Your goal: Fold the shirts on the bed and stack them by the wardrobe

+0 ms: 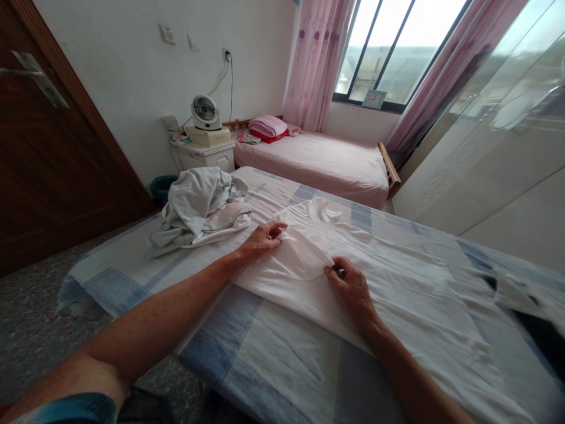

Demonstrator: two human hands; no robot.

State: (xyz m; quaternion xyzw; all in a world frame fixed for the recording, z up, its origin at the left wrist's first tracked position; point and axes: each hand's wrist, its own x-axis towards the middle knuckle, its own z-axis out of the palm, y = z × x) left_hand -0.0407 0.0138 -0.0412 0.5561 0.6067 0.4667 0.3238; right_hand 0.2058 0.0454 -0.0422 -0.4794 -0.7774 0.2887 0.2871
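A white garment (362, 259) lies spread flat on a bed covered with a blue and white checked sheet (273, 347). My left hand (263, 238) pinches a raised fold of the garment near its sleeve. My right hand (348, 287) pinches the same fold a little further right, fingers closed on the cloth. The fabric between the two hands stands up in a small ridge.
A crumpled pile of grey and white clothes (198, 206) lies on the bed's far left. Beyond stand a white nightstand (207, 154) with a small fan (205, 112), a pink bed (318, 159), a window with pink curtains and a brown door (48, 147).
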